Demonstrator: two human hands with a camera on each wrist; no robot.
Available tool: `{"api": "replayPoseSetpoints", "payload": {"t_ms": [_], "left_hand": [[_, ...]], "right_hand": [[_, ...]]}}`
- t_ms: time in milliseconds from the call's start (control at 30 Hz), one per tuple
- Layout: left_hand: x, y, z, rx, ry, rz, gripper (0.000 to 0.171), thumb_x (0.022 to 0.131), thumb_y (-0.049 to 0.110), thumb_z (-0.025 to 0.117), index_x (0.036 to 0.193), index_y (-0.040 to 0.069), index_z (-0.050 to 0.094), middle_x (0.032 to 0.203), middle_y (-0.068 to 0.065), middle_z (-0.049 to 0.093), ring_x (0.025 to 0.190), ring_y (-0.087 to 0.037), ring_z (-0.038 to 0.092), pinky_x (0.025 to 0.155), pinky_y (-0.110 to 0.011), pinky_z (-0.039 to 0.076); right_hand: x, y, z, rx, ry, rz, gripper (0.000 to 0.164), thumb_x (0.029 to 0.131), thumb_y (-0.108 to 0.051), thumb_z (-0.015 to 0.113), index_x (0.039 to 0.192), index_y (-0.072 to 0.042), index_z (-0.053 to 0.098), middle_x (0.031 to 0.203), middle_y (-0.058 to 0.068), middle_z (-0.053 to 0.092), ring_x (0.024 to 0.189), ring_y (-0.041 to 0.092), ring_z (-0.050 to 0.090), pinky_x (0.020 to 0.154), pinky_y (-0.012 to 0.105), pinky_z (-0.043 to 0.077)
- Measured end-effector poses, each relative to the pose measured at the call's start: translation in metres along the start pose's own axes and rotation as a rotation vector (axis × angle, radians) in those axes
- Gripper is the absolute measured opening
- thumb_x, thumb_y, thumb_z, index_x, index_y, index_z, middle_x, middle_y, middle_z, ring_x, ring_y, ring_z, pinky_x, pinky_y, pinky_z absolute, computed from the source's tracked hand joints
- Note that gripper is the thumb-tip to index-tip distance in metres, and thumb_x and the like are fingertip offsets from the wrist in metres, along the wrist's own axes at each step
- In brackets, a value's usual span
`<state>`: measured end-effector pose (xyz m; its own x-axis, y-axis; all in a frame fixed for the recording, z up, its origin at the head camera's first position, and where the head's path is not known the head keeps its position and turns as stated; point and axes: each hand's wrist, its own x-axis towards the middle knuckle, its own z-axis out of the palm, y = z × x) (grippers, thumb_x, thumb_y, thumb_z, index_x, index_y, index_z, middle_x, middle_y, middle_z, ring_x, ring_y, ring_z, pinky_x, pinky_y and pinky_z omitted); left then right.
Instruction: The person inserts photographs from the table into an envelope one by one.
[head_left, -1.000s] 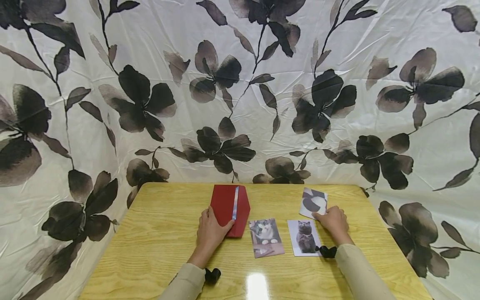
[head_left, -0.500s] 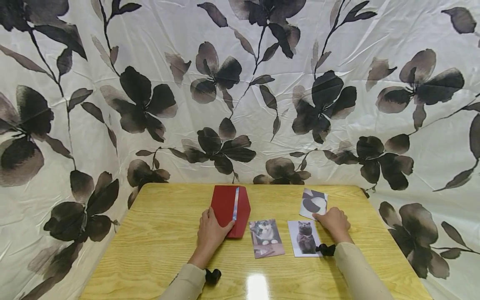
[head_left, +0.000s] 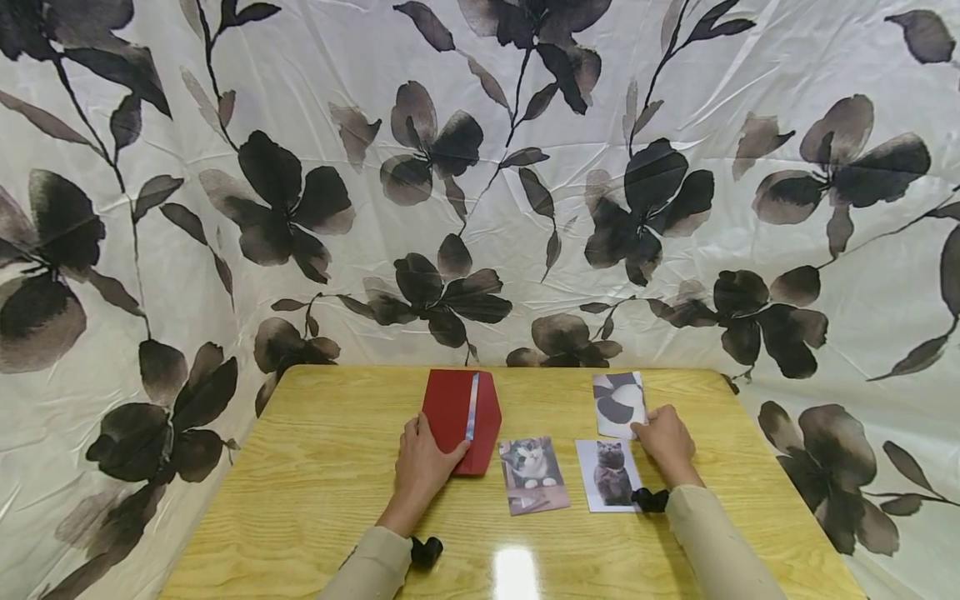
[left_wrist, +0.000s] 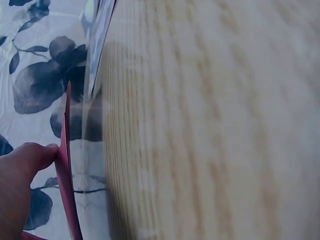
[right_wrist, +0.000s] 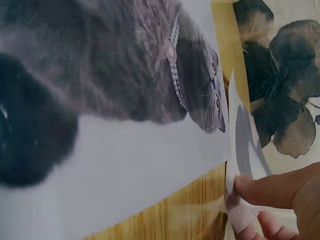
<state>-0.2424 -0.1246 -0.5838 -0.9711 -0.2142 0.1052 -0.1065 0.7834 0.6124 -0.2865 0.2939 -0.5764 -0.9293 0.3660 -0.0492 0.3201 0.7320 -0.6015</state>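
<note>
My left hand [head_left: 426, 454] grips a red envelope [head_left: 448, 408] by its lower left part, thumb on its face. The flap points right, and a pale bluish strip shows along the opening. In the left wrist view the thumb presses the envelope [left_wrist: 65, 175], seen edge-on. On the right, my right hand [head_left: 667, 442] pinches the lower right corner of a photo card [head_left: 618, 404] with a black-and-white picture. Just below it lies a photo of a grey cat [head_left: 613, 475], collar plain in the right wrist view. To its left is a photo of a tabby-and-white cat [head_left: 534, 475].
All of this is on a light wooden table [head_left: 315, 467]. A white cloth [head_left: 480, 208] with dark printed flowers hangs behind and along both sides. Black wrist cameras sit by both cuffs, the right one overlapping the grey cat photo in the head view.
My right hand has shifted the black-and-white photo card slightly left and away from me, turning it a little. The left hand and the envelope have stayed in place.
</note>
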Motion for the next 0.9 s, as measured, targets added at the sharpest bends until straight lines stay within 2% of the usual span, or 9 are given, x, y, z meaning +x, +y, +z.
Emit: {"api": "replayPoseSetpoints", "payload": {"t_ms": [100, 233, 333, 533, 633, 733, 900], "left_hand": [[0.0, 0.0, 0.0, 0.005, -0.005, -0.002, 0.11, 0.088, 0.053, 0.086, 0.163, -0.009, 0.034, 0.156, -0.031, 0.042, 0.134, -0.047, 0.051, 0.101, -0.067, 0.051], [0.001, 0.0, 0.001, 0.008, -0.005, -0.003, 0.111, 0.088, 0.053, 0.085, 0.163, -0.009, 0.033, 0.156, -0.031, 0.042, 0.134, -0.046, 0.05, 0.101, -0.067, 0.051], [0.001, 0.0, 0.001, 0.003, -0.008, -0.007, 0.111, 0.088, 0.053, 0.085, 0.163, -0.008, 0.033, 0.157, -0.03, 0.042, 0.135, -0.046, 0.05, 0.101, -0.066, 0.051], [0.001, 0.0, 0.002, 0.01, -0.006, -0.004, 0.11, 0.088, 0.053, 0.085, 0.162, -0.009, 0.034, 0.155, -0.031, 0.043, 0.133, -0.046, 0.051, 0.1, -0.067, 0.052], [0.001, 0.0, 0.002, 0.009, -0.008, -0.007, 0.11, 0.088, 0.054, 0.085, 0.162, -0.009, 0.034, 0.155, -0.031, 0.043, 0.133, -0.046, 0.051, 0.099, -0.067, 0.052], [0.0, 0.0, 0.001, 0.007, -0.005, -0.005, 0.11, 0.088, 0.053, 0.085, 0.162, -0.009, 0.034, 0.155, -0.03, 0.044, 0.131, -0.046, 0.052, 0.099, -0.066, 0.053], [0.0, 0.001, 0.0, 0.002, 0.002, -0.003, 0.109, 0.088, 0.053, 0.086, 0.162, -0.009, 0.035, 0.154, -0.03, 0.044, 0.13, -0.045, 0.053, 0.099, -0.065, 0.053]], "right_hand": [[0.0, -0.002, -0.001, 0.024, -0.003, -0.014, 0.037, 0.096, -0.027, 0.072, 0.12, 0.0, 0.062, 0.122, 0.025, 0.07, 0.11, 0.048, 0.066, 0.085, 0.059, 0.049], [0.001, -0.007, -0.004, 0.053, -0.002, -0.045, 0.041, 0.098, -0.023, 0.071, 0.127, 0.005, 0.067, 0.124, 0.028, 0.07, 0.111, 0.049, 0.066, 0.087, 0.058, 0.051], [0.002, -0.011, -0.007, 0.095, 0.001, -0.074, 0.036, 0.096, -0.021, 0.075, 0.121, 0.006, 0.074, 0.114, 0.026, 0.074, 0.102, 0.045, 0.068, 0.083, 0.052, 0.052], [0.0, -0.02, -0.008, 0.247, -0.002, -0.119, 0.029, 0.092, -0.019, 0.082, 0.107, 0.006, 0.079, 0.092, 0.016, 0.079, 0.083, 0.026, 0.068, 0.073, 0.034, 0.049], [-0.001, -0.028, -0.007, 0.334, -0.021, -0.107, 0.029, 0.092, -0.019, 0.083, 0.108, 0.005, 0.079, 0.09, 0.013, 0.08, 0.076, 0.015, 0.066, 0.07, 0.029, 0.048], [-0.002, -0.038, -0.005, 0.398, -0.035, -0.097, 0.029, 0.093, -0.018, 0.084, 0.11, 0.006, 0.079, 0.09, 0.013, 0.081, 0.072, 0.009, 0.065, 0.064, 0.026, 0.047], [-0.008, -0.053, 0.002, 0.463, -0.045, -0.11, 0.031, 0.093, -0.019, 0.085, 0.11, 0.006, 0.08, 0.094, 0.012, 0.082, 0.08, 0.011, 0.069, 0.066, 0.023, 0.049]]}}
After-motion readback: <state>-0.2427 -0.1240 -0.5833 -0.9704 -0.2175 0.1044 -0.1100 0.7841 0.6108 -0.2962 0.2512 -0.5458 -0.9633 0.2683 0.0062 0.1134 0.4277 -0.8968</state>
